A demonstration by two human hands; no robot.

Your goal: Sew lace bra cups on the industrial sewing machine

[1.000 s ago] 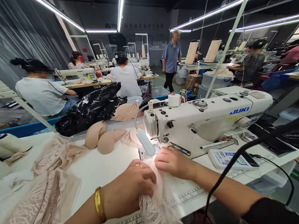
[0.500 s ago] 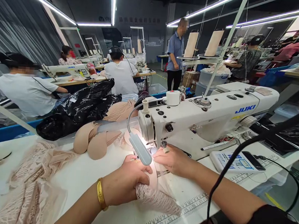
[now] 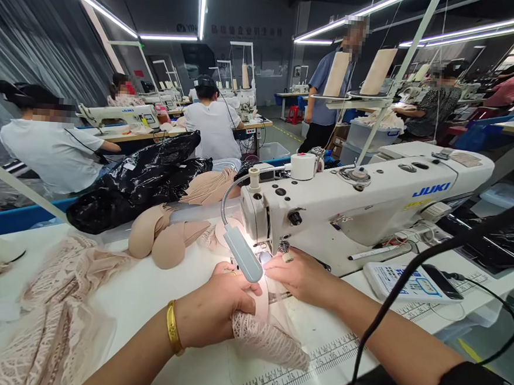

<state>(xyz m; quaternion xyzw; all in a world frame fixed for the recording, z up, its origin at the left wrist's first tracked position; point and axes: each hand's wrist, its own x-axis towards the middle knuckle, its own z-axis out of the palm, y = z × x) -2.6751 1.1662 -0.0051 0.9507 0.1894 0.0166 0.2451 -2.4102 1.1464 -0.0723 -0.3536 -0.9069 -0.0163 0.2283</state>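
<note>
My left hand, with a gold bangle on the wrist, is closed around a beige bra cup with pink lace and holds it on the white table. My right hand rests on the same piece just in front of the needle area, fingers curled and pressing the fabric. Both hands sit under the head of a white JUKI sewing machine. The machine's small lamp on a gooseneck shines on the fabric and hides part of my left fingers.
Beige bra cups lie left of the machine, with a black plastic bag behind them. Pink lace pieces are heaped at the table's left. A control panel lies at right. A black cable crosses in front. Other people sew at tables beyond.
Both hands have slid the lace piece forward under the machine head and lamp. My view shifted slightly, and the standing person in the background walked to the right.
</note>
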